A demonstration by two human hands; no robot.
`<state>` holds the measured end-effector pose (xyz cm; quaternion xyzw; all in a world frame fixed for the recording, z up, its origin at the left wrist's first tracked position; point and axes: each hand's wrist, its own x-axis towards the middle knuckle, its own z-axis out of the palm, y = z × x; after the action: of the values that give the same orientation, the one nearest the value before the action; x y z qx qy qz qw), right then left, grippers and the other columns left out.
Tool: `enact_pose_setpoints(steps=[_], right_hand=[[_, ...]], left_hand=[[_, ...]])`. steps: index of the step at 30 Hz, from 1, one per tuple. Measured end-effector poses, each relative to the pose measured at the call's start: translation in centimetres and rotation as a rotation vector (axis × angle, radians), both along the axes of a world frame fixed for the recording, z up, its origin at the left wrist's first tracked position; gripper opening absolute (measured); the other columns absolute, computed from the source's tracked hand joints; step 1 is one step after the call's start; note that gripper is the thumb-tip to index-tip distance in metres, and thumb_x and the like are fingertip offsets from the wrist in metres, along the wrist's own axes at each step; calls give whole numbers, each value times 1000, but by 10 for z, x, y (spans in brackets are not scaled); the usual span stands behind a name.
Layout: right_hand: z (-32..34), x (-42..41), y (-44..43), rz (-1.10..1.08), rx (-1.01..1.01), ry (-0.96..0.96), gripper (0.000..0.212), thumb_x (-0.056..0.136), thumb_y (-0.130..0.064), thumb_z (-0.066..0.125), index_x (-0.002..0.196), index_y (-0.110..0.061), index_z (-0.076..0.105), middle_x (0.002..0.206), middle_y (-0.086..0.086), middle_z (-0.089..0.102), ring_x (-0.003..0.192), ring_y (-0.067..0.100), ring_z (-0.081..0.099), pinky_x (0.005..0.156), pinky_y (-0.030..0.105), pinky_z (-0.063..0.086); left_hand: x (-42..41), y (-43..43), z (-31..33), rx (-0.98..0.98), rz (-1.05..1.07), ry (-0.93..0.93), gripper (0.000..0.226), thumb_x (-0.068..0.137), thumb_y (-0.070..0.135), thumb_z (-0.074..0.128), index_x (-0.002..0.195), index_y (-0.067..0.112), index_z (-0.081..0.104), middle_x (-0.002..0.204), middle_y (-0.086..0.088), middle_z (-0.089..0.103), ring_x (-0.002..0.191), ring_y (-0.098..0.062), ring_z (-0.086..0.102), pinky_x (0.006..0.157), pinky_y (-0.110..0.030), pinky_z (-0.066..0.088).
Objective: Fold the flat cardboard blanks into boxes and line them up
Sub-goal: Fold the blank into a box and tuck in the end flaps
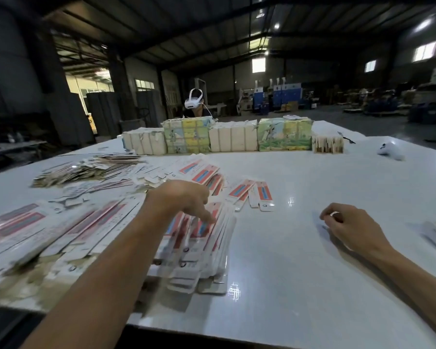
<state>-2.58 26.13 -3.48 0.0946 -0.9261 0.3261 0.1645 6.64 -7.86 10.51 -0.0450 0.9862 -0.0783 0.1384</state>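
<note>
While the left hand (184, 197) is touching the blank stack (207, 248), fingers loose, and the right hand (345, 222) is resting empty, its light, slippery sheets are probably wanting an edge pinch.

White table (287, 248), flat blanks (207, 250) (heaped), bundled stacks (233, 139)

Left forearm (106, 268) and right forearm (408, 270) are both bare from the wrist all the way back to the frame edge, lean and narrow at the wrist. Left hand (184, 197) is bare too, its fingers (207, 216) blurred. Right hand (350, 224) wears one pale, shiny ring (335, 214) on a finger; which finger is hard to tell.
</note>
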Motion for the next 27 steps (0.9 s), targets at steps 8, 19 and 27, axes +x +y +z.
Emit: enact_pose_setpoints(steps=[8, 19, 27], right_hand=[[-1, 1, -1, 1, 27, -15, 25, 96, -20, 60, 80, -38, 67, 82, -18, 69, 77, 14, 66, 64, 30, 43], [-1, -1, 0, 7, 56, -26, 23, 96, -20, 60, 82, -37, 67, 85, -17, 68, 81, 15, 65, 67, 32, 45], [-3, -5, 1, 88, -103, -7, 24, 99, -18, 59, 84, -33, 70, 70, -7, 69, 65, 18, 64, 64, 33, 47]], left_hand=[[-4, 14, -53, 32, -41, 127, 45, 90, 61, 73, 83, 21, 53, 81, 5, 57, 75, -13, 56, 60, -31, 38], [-11, 39, -39, 330, 17, 636, 28, 101, 23, 64, 75, 17, 55, 95, -12, 71, 61, -11, 47, 50, -26, 34], [-11, 74, -17, 998, -41, 689, 30, 93, 26, 68, 122, 23, 78, 100, 0, 82, 72, -12, 78, 60, -32, 66]])
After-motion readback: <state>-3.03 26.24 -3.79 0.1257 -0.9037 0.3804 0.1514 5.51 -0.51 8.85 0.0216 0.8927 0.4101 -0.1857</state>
